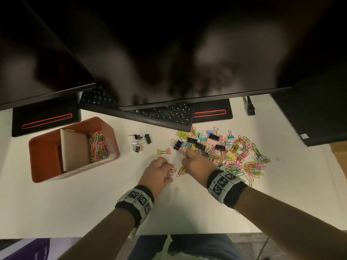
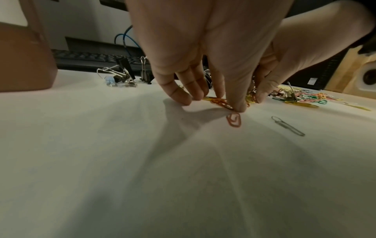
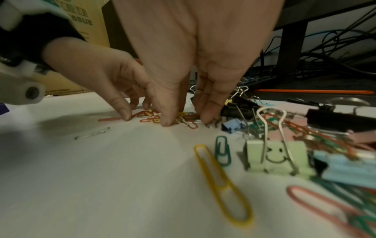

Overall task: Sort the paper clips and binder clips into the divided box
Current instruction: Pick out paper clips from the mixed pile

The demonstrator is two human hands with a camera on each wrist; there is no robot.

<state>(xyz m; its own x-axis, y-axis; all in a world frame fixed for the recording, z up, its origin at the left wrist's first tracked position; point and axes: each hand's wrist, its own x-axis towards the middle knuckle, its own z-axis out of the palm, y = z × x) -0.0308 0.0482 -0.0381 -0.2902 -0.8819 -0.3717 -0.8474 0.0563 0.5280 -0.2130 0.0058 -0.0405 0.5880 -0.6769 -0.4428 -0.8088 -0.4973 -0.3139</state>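
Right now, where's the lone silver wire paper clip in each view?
Head: lone silver wire paper clip low centre, just below the left hand.
Left wrist: clip right of centre, right of the thumb.
Right wrist: clip left, below that hand.
Shared landmark: the left hand.

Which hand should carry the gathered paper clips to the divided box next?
Left, probably. The left hand pinches the red paper clips and is nearer the divided box; the right hand pinches yellow paper clips by the mixed pile, farther away.

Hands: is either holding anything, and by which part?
Left hand pinches a bunch of red paper clips, right hand a bunch of yellow paper clips, each gripped at its edges; both lie on the table.
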